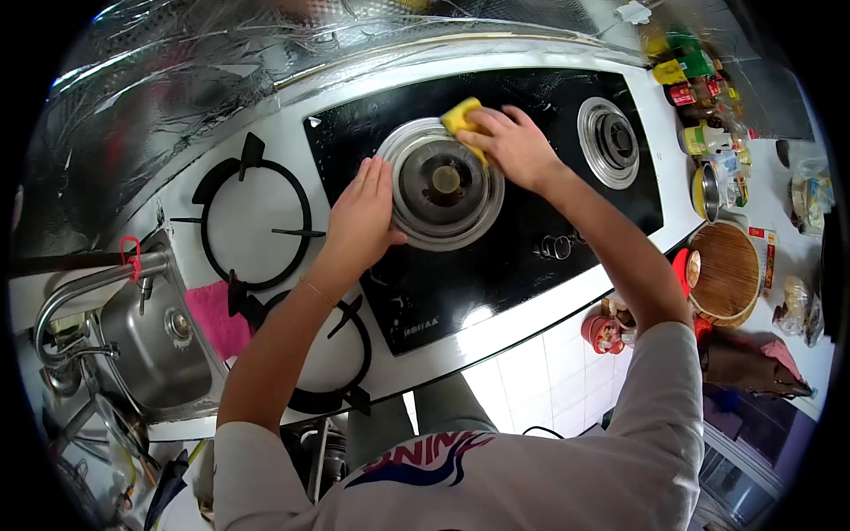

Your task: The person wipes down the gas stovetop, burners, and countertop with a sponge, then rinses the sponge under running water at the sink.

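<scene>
A yellow sponge (460,115) is pinched in my right hand (515,149), against the upper right rim of the large round burner (416,221). Fingers stretched out, my left hand (363,212) rests along the left rim of the same burner, its thumb near the lower edge. The burner has shiny metal rings around a dark cap with a brassy centre. It sits in a black glass cooktop (531,97) with scattered whitish specks and wet-looking marks.
Two black pan supports (205,232) lie on the white counter at left. Beyond them are a steel sink (159,345), a faucet (66,310) and a pink cloth (217,317). A smaller burner (611,142), condiment bottles (699,93) and a round wooden board (728,270) are at right.
</scene>
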Available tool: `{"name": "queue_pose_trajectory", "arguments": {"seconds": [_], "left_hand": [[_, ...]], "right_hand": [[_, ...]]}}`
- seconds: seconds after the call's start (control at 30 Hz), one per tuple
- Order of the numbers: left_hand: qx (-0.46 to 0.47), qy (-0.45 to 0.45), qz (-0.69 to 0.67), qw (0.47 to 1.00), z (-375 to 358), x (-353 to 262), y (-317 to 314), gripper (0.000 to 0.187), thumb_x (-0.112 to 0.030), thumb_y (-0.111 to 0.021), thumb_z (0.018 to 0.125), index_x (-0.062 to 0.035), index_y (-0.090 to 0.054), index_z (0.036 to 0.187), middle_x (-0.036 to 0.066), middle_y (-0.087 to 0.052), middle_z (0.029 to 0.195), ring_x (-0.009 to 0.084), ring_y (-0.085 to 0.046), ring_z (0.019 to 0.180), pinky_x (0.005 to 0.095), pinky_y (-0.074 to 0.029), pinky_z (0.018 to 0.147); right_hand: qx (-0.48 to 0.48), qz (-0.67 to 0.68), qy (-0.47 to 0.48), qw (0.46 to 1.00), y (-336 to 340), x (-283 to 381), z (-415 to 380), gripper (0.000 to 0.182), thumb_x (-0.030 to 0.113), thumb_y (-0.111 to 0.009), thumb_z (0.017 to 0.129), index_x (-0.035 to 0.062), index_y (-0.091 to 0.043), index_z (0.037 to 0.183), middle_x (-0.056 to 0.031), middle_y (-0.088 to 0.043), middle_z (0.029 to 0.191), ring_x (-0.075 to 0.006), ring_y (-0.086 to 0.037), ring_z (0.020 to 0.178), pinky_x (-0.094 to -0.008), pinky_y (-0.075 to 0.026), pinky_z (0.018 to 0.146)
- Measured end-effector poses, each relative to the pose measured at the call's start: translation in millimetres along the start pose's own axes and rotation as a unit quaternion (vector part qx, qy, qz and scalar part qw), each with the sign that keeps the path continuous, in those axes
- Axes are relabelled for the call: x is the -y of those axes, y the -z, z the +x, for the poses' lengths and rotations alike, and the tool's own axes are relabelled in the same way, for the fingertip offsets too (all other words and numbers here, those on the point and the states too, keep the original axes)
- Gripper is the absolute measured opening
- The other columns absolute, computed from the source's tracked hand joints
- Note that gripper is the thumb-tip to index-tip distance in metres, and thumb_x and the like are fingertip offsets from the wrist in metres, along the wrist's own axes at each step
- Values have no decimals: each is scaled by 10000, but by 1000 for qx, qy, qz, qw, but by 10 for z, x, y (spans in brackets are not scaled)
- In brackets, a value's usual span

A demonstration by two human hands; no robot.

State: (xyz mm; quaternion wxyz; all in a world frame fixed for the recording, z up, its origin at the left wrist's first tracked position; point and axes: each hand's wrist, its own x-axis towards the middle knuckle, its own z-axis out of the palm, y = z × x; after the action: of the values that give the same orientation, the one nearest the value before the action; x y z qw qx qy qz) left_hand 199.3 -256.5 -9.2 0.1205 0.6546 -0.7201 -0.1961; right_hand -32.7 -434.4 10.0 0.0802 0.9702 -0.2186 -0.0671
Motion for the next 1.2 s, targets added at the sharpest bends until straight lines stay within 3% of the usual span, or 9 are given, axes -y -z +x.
{"name": "queue_pose_trajectory", "arguments": {"seconds": [0.1,0.17,0.23,0.27,0.6,0.7,0.73,1.03,1.2], "left_hand": [[8,1,10,1000,24,-24,10,1065,-278,-890,610,66,-317,1439,245,-361,1497,337,-325,1422,379,-309,1160],[8,-1,11,1000,18,-9,1,1069,-277,-890,610,70,-312,1440,248,-361,1496,340,-326,1421,378,-310,1159],[8,-2,15,1000,20,5,-6,1068,-280,-887,614,66,-310,1443,245,-359,1499,335,-324,1423,378,-311,1159],[7,-3,19,1000,18,1,-9,1068,-284,-885,618,62,-309,1447,241,-357,1502,331,-323,1424,378,-312,1158],[15,9,20,1000,18,5,18,1058,-294,-882,626,39,-315,1455,215,-348,1517,313,-321,1427,361,-318,1155],[29,-14,22,999,30,82,44,1020,-263,-877,638,33,-332,1448,213,-357,1513,312,-327,1424,357,-325,1150],[-10,-37,30,999,27,109,35,964,-219,-877,623,49,-382,1406,223,-435,1456,313,-404,1378,355,-386,1110],[44,-16,5,999,69,136,136,838,-155,-811,698,17,-394,1405,190,-422,1474,296,-403,1377,371,-422,1081],[32,-41,0,999,103,252,113,640,-73,-665,799,7,-418,1384,163,-451,1460,268,-426,1364,367,-440,1066]], "right_hand": [[-13,22,73,997,-18,-79,275,492,140,-606,878,295,-540,1340,-33,-457,1410,-179,-395,1372,-439,-266,1165],[-39,27,75,996,-32,-71,179,469,146,-620,866,284,-569,1311,-40,-498,1349,-191,-432,1332,-445,-282,1150],[-16,87,-33,996,-86,-6,-55,455,142,-629,847,265,-596,1284,-47,-531,1274,-207,-471,1275,-445,-301,1126],[-57,108,-45,992,-155,14,-197,459,131,-625,828,254,-607,1270,-51,-547,1206,-225,-505,1208,-446,-319,1098],[-110,174,-176,963,63,1068,-803,494,280,-687,751,-44,-619,1117,-135,-605,993,-275,-564,948,-391,-415,838],[-118,173,-210,955,98,1352,-779,546,335,-727,706,-42,-628,1088,-137,-612,966,-278,-575,909,-386,-419,809],[-118,173,-207,956,118,1434,-763,546,335,-727,706,-42,-628,1088,-137,-612,966,-278,-575,909,-386,-419,809],[-136,209,-263,932,207,2060,-385,582,409,-776,672,-5,-604,1043,-100,-592,893,-279,-583,882,-388,-420,777],[-137,210,-308,918,179,2336,71,447,403,-690,773,24,-589,989,-102,-575,868,-280,-579,851,-391,-439,767]]}}
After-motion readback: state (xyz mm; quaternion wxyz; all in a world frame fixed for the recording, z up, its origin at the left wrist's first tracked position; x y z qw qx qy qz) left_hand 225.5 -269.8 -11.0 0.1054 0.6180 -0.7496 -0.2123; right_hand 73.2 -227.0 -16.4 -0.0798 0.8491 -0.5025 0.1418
